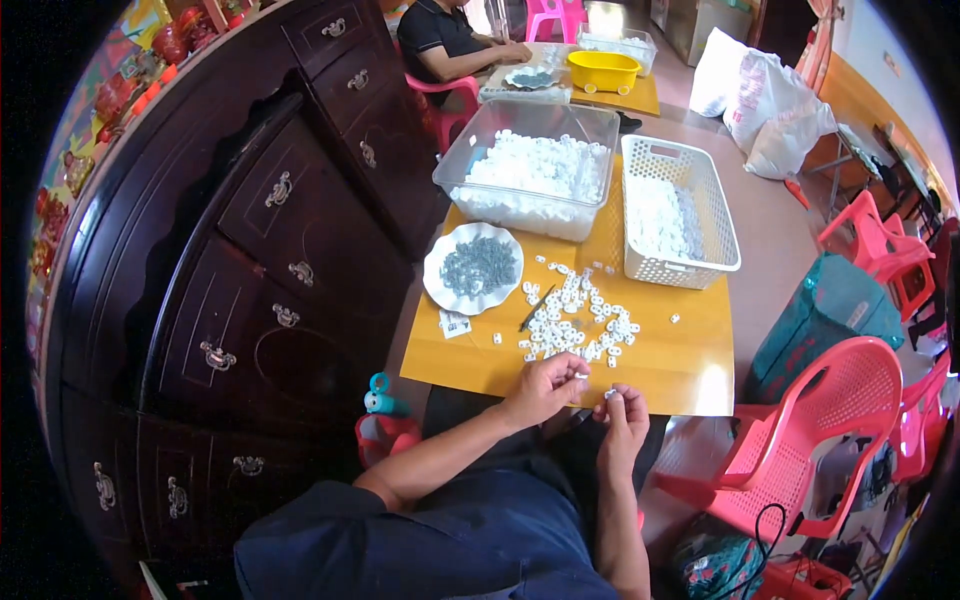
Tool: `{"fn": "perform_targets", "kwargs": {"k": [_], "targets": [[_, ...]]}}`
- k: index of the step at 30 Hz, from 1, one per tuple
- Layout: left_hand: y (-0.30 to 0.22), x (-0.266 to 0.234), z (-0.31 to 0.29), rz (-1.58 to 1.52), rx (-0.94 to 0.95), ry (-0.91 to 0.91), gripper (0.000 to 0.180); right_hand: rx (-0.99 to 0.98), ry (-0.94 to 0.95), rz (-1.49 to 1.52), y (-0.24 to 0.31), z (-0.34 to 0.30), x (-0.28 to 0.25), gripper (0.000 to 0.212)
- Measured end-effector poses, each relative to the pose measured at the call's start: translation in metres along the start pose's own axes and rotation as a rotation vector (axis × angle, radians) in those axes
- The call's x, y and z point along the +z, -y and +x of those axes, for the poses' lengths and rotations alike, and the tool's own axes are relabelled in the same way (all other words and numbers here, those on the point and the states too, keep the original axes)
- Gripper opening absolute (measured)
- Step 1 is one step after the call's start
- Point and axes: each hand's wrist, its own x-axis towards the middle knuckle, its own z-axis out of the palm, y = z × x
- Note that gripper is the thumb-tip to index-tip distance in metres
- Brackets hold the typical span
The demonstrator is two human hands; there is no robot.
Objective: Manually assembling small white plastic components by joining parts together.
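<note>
At the table's near edge, my left hand [541, 392] pinches a small white plastic piece [581, 376] between thumb and fingertips. Close by on its right, my right hand [624, 416] is closed on another small white piece [610, 393], mostly covered by the fingers. Just beyond both hands, a loose pile of white two-holed plastic pieces [575, 312] is spread over the wooden table [460, 365]. A thin dark tool [537, 308], perhaps tweezers, lies at the pile's left side. Farther left stands a white scalloped dish [434, 270] of small dark grey parts [480, 266].
Behind the pile are a clear plastic bin [470, 205] and a white perforated basket [705, 270], both holding white pieces. A dark wooden cabinet [250, 360] lines the left. Red plastic chairs [815, 430] stand right. Another person [450, 45] sits beyond, near a yellow tub [604, 72].
</note>
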Motion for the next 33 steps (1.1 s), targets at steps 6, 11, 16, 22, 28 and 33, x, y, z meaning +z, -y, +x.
{"fn": "perform_targets", "kwargs": {"k": [6,11,16,22,28,33], "targets": [[-0.023,0.002,-0.003,0.439,0.088,-0.050,0.010,0.006,0.001,0.002,-0.001,0.001,-0.001,0.010],[-0.036,0.005,-0.006,0.457,0.216,0.155,0.012,0.061,-0.014,0.028,-0.001,0.001,-0.004,0.011],[-0.047,0.021,-0.021,0.442,0.150,0.457,0.014,0.186,-0.029,0.370,0.004,0.007,-0.011,0.013],[-0.029,0.047,-0.030,0.393,0.215,0.479,0.014,0.206,0.026,0.505,-0.004,0.012,-0.019,0.015],[-0.024,0.056,-0.036,0.509,0.373,0.357,0.016,0.203,0.038,0.525,-0.008,0.015,-0.028,0.017],[-0.021,0.056,-0.034,0.516,0.442,0.244,0.013,0.199,0.055,0.525,-0.008,0.013,-0.027,0.018]]}}
